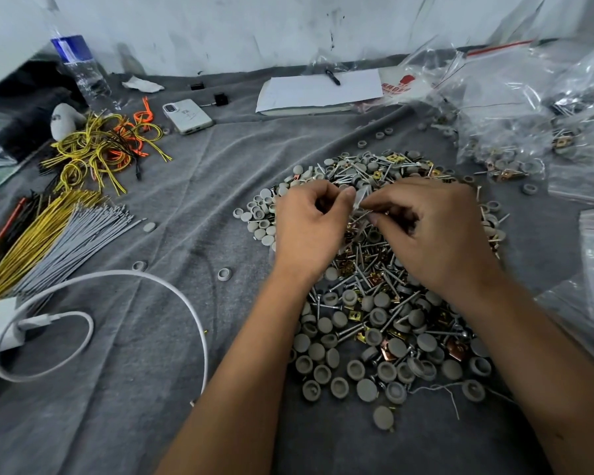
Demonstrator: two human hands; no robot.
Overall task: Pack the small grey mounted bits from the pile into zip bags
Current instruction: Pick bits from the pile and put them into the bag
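Grey cloth [124, 389] under pile [374, 337], white wall [220, 29] behind.

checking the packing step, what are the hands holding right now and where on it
Both hands pinch a small clear zip bag at its top edge, left hand and right hand on either side of the mouth, above the pile.

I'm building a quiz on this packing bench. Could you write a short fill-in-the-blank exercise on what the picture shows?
1. Both hands hold a small clear ____ above the pile.
2. The pen lies on the white ____.
3. The water bottle has a ____ label.
4. The phone lies on the grey ____.

Missing words: bag; notepad; blue; cloth
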